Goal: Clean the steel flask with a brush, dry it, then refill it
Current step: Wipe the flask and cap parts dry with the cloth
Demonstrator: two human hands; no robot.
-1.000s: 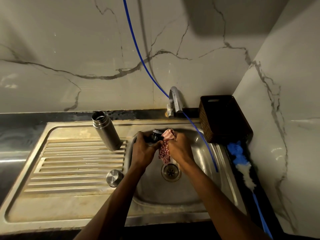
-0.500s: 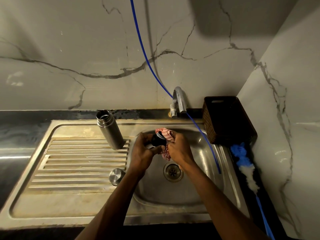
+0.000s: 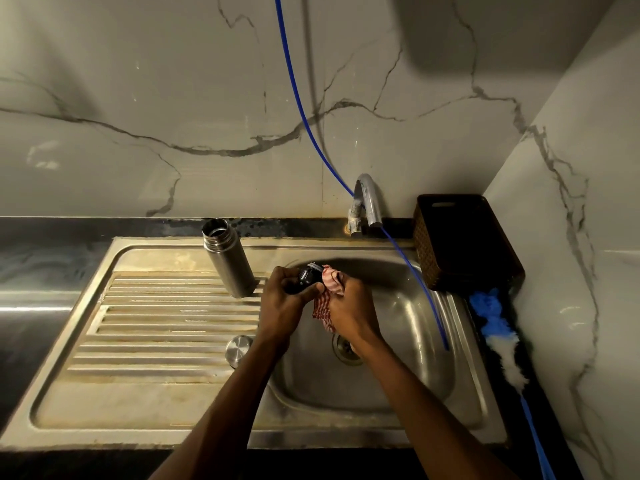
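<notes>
The steel flask (image 3: 227,258) stands open and upright on the ribbed drainboard (image 3: 166,320), left of the basin. Its round steel cap (image 3: 239,350) lies on the drainboard near the basin's edge. Over the basin, my left hand (image 3: 282,303) grips a small dark stopper-like flask part (image 3: 306,277). My right hand (image 3: 349,313) holds a red-and-white checked cloth (image 3: 325,304) bunched against that part. The two hands touch each other.
The steel sink basin (image 3: 408,327) has a drain partly hidden by my right wrist. A tap (image 3: 367,202) rises at the back, with a blue hose (image 3: 412,275) running into the basin. A dark woven basket (image 3: 460,244) and a blue-and-white brush (image 3: 498,334) lie at the right.
The cloth has been worked round the dark part, its bunch shifting over the top while both hands stay together above the basin. Flask and cap have not moved.
</notes>
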